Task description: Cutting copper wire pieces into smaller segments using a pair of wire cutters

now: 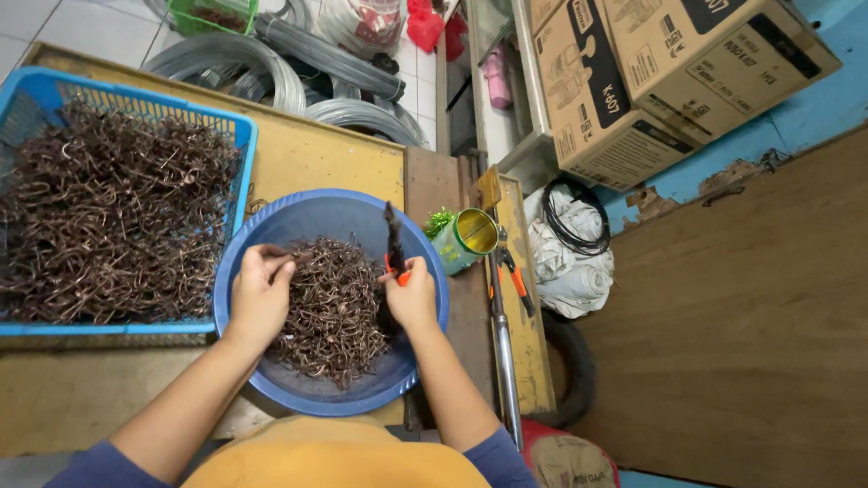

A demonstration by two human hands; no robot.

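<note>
A round blue basin (271, 226) sits in front of me, holding a pile of dark brown bent wire hooks (333, 307). My left hand (260, 291) rests on the pile's left side and pinches one hook between its fingertips. My right hand (413, 294) grips pliers (393, 237) with orange handles, the dark jaws pointing up over the basin's right half. A blue plastic crate (242, 136) to the left is heaped with more of the same hooks (108, 217).
A green and yellow can (466, 239) stands right of the basin. A long metal tool with orange grips (504, 325) lies on the bench edge. Wire coils (271, 72) lie on the floor beyond. Cardboard boxes (669, 72) and white cloth with black cable (570, 244) are at right.
</note>
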